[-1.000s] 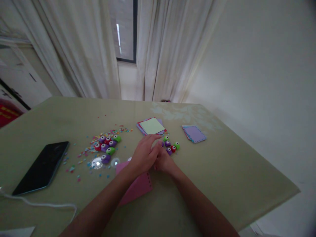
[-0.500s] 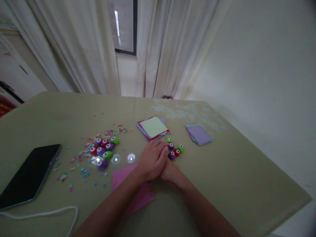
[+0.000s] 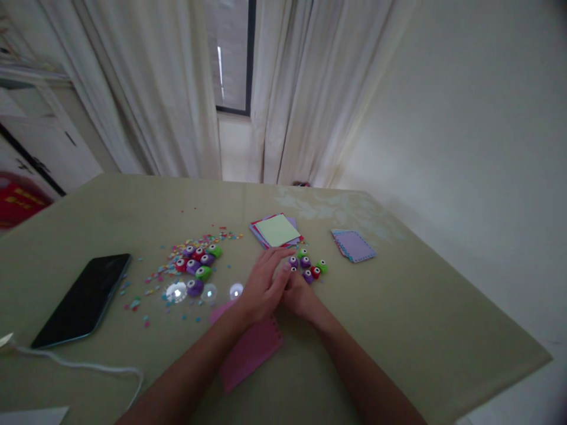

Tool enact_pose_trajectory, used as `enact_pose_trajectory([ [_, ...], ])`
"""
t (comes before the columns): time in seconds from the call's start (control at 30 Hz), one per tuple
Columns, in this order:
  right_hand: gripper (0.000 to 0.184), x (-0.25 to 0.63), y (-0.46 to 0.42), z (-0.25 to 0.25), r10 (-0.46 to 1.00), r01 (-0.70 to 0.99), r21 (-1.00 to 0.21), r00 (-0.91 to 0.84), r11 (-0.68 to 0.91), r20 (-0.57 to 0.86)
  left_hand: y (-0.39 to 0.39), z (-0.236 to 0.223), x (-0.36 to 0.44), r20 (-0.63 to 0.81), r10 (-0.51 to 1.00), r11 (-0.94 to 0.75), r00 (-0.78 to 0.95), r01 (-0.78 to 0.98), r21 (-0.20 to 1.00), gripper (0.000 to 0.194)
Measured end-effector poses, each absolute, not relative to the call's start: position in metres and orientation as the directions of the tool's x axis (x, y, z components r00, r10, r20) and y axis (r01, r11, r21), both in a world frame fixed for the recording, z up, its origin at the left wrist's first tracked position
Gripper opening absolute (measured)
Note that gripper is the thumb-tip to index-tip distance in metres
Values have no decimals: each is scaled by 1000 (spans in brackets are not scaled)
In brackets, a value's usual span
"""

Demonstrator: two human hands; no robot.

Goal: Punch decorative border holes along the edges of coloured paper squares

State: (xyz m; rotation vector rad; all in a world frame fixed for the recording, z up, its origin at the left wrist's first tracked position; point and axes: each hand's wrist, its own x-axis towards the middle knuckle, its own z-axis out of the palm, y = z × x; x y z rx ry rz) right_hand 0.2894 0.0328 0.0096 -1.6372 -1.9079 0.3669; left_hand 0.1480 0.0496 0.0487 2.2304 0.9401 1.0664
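Note:
My left hand point(image 3: 264, 282) leans against my right hand point(image 3: 299, 290), its fingers stretched forward and its thumb apart from them. My right hand's fingers are mostly hidden behind the left; what lies between the palms does not show. Just beyond the fingertips sits a cluster of purple, red and green one-eyed beads point(image 3: 315, 272), with a purple bead point(image 3: 293, 261) right beside my thumb. Under my left wrist lies a pink paper sheet point(image 3: 252, 354) with a dashed edge. To the left, several more one-eyed beads point(image 3: 193, 267) are grouped among scattered confetti point(image 3: 170, 251).
A stack of coloured paper squares point(image 3: 278, 229) lies beyond my hands, and purple dashed-edge cards point(image 3: 354, 245) lie to the right. Clear round discs point(image 3: 209, 293) sit left of my wrist. A dark-screened tablet point(image 3: 84, 301) and a white cable point(image 3: 88, 367) occupy the left side.
My hands have parted slightly at the fingers, and the left has shifted a little left. More purple beads now show by the fingertips. The view has also shifted slightly.

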Motion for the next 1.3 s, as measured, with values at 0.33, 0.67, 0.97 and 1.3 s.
enact_pose_trajectory([
  [0.33, 19, 298, 20, 54, 992, 693, -717, 127, -74, 20, 7, -5, 32, 343, 772, -635, 534, 660, 401, 48],
  [0.67, 7, 252, 48, 61, 969, 759, -604, -157, 243, 192, 8, 7, 37, 318, 716, -698, 622, 620, 358, 41],
  [0.97, 33, 181, 118, 46, 874, 777, -400, -439, 485, 206, 3, 4, 34, 311, 707, -707, 635, 627, 327, 41],
  [1.3, 17, 272, 19, 48, 981, 923, -335, -166, 190, 99, -9, -5, 30, 303, 791, -612, 532, 700, 368, 58],
])
